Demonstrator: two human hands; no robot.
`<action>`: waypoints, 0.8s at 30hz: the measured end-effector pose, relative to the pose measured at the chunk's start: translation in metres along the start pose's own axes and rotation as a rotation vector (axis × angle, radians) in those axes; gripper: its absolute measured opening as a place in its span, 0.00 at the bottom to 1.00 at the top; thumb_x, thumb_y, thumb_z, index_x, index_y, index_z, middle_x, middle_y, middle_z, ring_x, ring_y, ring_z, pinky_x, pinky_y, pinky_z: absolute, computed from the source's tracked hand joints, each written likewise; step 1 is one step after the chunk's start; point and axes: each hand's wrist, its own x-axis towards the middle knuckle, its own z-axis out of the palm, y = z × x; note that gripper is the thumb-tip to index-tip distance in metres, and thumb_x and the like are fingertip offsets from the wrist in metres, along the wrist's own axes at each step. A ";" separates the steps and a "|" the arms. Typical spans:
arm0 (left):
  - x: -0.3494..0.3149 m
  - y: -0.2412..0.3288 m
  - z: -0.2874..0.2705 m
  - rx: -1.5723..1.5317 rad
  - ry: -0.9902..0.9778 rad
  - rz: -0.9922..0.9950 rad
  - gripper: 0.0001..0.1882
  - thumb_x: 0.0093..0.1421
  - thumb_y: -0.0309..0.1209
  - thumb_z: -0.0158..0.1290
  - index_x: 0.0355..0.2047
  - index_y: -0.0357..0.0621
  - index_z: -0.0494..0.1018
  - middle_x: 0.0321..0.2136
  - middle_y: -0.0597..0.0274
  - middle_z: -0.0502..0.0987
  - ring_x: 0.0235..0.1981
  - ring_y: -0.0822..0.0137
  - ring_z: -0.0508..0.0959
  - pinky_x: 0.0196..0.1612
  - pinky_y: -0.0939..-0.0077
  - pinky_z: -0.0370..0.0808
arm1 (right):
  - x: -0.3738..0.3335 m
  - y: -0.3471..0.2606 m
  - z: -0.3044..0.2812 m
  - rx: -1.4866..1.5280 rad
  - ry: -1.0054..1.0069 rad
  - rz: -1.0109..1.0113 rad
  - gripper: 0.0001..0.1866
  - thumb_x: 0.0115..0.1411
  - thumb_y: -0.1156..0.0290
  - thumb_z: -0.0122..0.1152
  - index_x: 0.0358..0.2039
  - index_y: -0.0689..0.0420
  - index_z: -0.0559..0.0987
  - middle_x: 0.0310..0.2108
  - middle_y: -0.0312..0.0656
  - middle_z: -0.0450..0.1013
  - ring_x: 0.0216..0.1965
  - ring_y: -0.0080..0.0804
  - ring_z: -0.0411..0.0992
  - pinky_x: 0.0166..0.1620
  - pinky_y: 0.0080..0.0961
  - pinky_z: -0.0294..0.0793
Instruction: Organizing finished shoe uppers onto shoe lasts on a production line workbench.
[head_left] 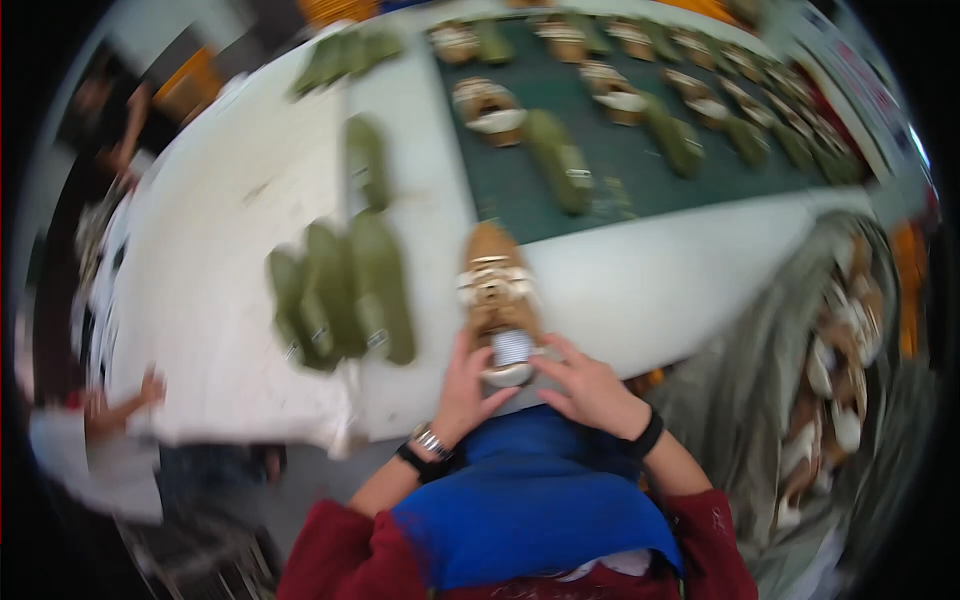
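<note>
A tan shoe (490, 262) with cream lacing and a pale heel lies at the table's front edge, toe pointing away from me. Inside its opening a striped patch (512, 348) shows. My left hand (468, 388) grips the left side of the heel, fingertips at the opening. On the other side my right hand (592, 388) holds the heel with its index finger and thumb. Just left of the shoe lie olive-green insoles (382, 285) in a small group, with another insole (367, 160) beyond them.
Rows of tan shoes (490, 108), with green insoles (558, 160) between them, stand on a dark green belt (500, 190) ahead. More insoles (348, 55) lie at the far left. A grey-lined container at right holds shoes (845, 380). Another person's hand (150, 388) reaches in at left.
</note>
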 end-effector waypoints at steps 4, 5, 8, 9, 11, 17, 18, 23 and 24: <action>-0.002 -0.004 -0.001 0.060 -0.074 -0.048 0.30 0.45 0.33 0.63 0.47 0.38 0.65 0.58 0.35 0.54 0.60 0.41 0.55 0.60 0.57 0.56 | -0.049 0.008 -0.039 0.027 0.346 0.082 0.18 0.52 0.70 0.60 0.44 0.56 0.73 0.44 0.46 0.70 0.39 0.44 0.72 0.41 0.34 0.73; -0.004 -0.003 -0.004 0.042 -0.081 -0.079 0.30 0.45 0.33 0.62 0.48 0.38 0.65 0.59 0.35 0.53 0.61 0.42 0.54 0.61 0.57 0.54 | -0.068 0.001 -0.062 0.008 0.466 0.134 0.16 0.53 0.70 0.59 0.43 0.58 0.74 0.41 0.46 0.71 0.39 0.45 0.72 0.42 0.33 0.73; 0.007 -0.001 0.003 0.026 -0.137 -0.007 0.29 0.47 0.31 0.60 0.49 0.38 0.64 0.61 0.37 0.49 0.61 0.42 0.52 0.61 0.56 0.52 | -0.151 -0.007 -0.109 -0.451 1.011 0.434 0.10 0.51 0.74 0.58 0.36 0.59 0.76 0.34 0.44 0.74 0.36 0.42 0.72 0.39 0.33 0.73; 0.008 0.000 0.003 0.040 -0.139 -0.010 0.29 0.48 0.30 0.60 0.49 0.38 0.64 0.61 0.37 0.48 0.61 0.42 0.52 0.61 0.56 0.52 | -0.180 -0.008 -0.118 -0.600 1.133 0.572 0.09 0.50 0.75 0.57 0.34 0.59 0.77 0.33 0.44 0.74 0.36 0.42 0.73 0.39 0.33 0.73; 0.016 0.007 0.004 0.023 -0.196 0.024 0.28 0.48 0.29 0.59 0.49 0.37 0.63 0.61 0.37 0.47 0.61 0.42 0.52 0.61 0.56 0.52 | -0.237 0.005 -0.121 -0.865 1.157 0.869 0.07 0.50 0.76 0.55 0.31 0.59 0.77 0.31 0.44 0.75 0.35 0.43 0.73 0.37 0.34 0.74; 0.024 0.007 0.000 0.059 -0.256 0.047 0.27 0.49 0.27 0.58 0.50 0.36 0.63 0.61 0.37 0.46 0.61 0.42 0.52 0.61 0.57 0.52 | -0.245 0.018 -0.034 -0.449 0.472 0.952 0.07 0.45 0.74 0.51 0.25 0.58 0.76 0.21 0.51 0.72 0.26 0.48 0.73 0.32 0.40 0.73; 0.023 0.007 -0.001 0.042 -0.250 0.033 0.27 0.49 0.27 0.58 0.50 0.35 0.63 0.61 0.37 0.46 0.61 0.42 0.52 0.61 0.57 0.52 | -0.245 0.024 -0.041 -0.413 0.438 0.971 0.07 0.45 0.75 0.51 0.25 0.59 0.76 0.21 0.51 0.72 0.26 0.48 0.73 0.31 0.40 0.73; 0.021 0.009 -0.001 0.056 -0.235 0.014 0.28 0.49 0.27 0.58 0.50 0.34 0.63 0.61 0.38 0.47 0.61 0.44 0.54 0.60 0.58 0.54 | -0.253 0.062 -0.087 -0.465 0.647 1.053 0.12 0.48 0.76 0.51 0.35 0.61 0.77 0.31 0.52 0.73 0.34 0.49 0.73 0.36 0.39 0.74; 0.021 0.009 0.000 -0.001 -0.233 -0.003 0.28 0.49 0.27 0.58 0.50 0.34 0.63 0.61 0.38 0.48 0.60 0.45 0.55 0.60 0.59 0.55 | -0.255 0.074 -0.091 -0.465 0.654 1.086 0.14 0.49 0.75 0.52 0.38 0.62 0.75 0.33 0.53 0.73 0.36 0.49 0.73 0.38 0.38 0.73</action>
